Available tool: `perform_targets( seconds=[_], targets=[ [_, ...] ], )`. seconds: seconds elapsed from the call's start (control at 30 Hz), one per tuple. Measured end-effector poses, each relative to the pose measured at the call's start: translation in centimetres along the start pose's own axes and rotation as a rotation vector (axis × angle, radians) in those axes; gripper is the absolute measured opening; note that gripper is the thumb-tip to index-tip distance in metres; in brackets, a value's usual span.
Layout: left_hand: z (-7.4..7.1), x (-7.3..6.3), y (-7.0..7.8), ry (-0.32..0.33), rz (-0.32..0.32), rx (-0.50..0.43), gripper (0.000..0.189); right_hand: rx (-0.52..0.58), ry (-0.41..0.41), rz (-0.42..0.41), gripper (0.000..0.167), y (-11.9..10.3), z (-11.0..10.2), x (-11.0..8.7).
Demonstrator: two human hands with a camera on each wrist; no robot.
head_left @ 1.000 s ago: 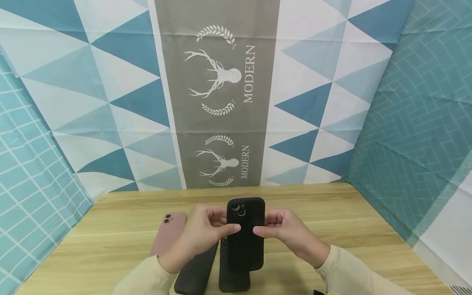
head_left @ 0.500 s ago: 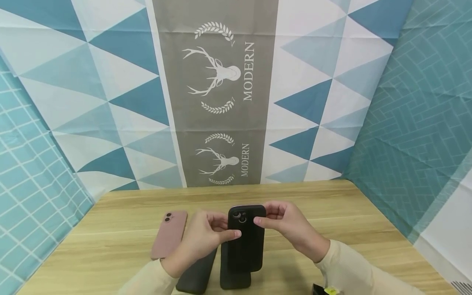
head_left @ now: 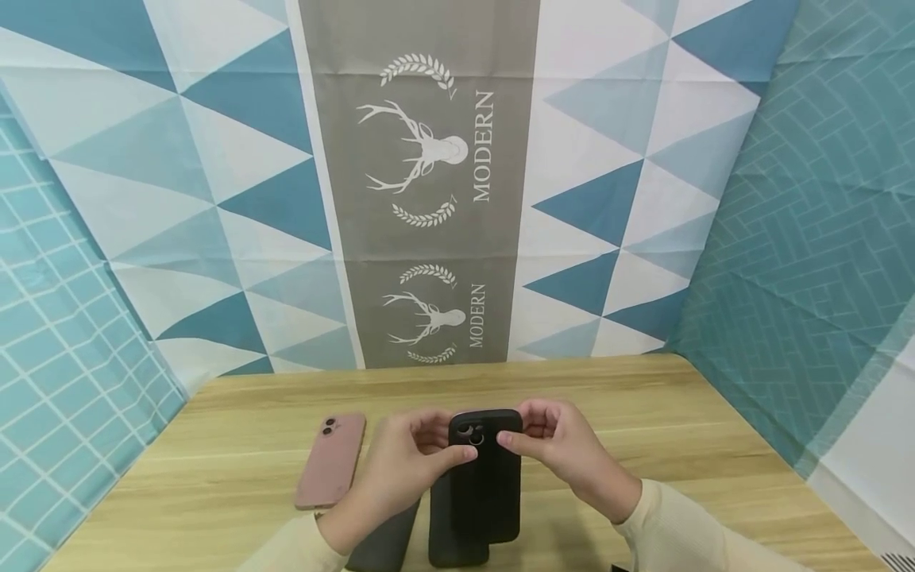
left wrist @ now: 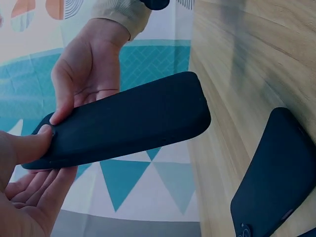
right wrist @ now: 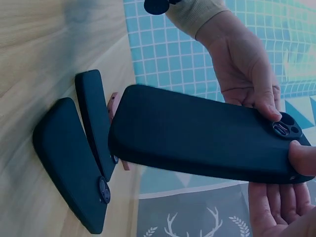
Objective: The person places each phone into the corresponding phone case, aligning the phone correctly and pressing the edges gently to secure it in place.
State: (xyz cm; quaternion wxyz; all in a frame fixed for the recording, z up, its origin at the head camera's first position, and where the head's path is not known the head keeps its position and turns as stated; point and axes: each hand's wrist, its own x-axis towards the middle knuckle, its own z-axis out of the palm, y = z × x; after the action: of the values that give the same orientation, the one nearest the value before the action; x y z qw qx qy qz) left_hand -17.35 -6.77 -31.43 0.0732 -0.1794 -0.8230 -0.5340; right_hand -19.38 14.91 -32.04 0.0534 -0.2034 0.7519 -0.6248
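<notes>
Both hands hold up a phone in a black case (head_left: 493, 496), its camera side toward me. A thin pinkish edge shows along its top in the head view. The left hand (head_left: 403, 461) grips the left edge, thumb on the back just below the camera lenses. At the upper right corner the right hand (head_left: 568, 449) pinches the phone, thumb on the back and fingers behind. In the right wrist view both thumbs lie near the camera ring (right wrist: 281, 128). The phone's front is hidden from every view.
Beneath the held phone lies a black-cased phone (head_left: 439, 520) on the wooden table (head_left: 250, 445). Left of it lies another dark phone (head_left: 389, 540), partly behind the left forearm. A pink phone (head_left: 332, 461) rests farther left. Patterned cloth (head_left: 429, 199) hangs behind the table.
The right hand has shifted from the phone's side up to its top corner. The held phone sits slightly lower in the head view, and the pinkish top edge shows more.
</notes>
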Motion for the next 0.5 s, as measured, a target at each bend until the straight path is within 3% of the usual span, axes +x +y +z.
perform_targets(
  seconds=[0.27, 0.5],
  targets=[
    [0.25, -0.18, -0.06, 0.075, -0.031, -0.045, 0.021, -0.042, -0.005, -0.009, 0.034, -0.28, 0.17, 0.00],
    [0.06, 0.01, -0.16, 0.076, -0.040, -0.063, 0.021, -0.072, 0.015, -0.065, 0.037, -0.77, 0.09, -0.14]
  ],
)
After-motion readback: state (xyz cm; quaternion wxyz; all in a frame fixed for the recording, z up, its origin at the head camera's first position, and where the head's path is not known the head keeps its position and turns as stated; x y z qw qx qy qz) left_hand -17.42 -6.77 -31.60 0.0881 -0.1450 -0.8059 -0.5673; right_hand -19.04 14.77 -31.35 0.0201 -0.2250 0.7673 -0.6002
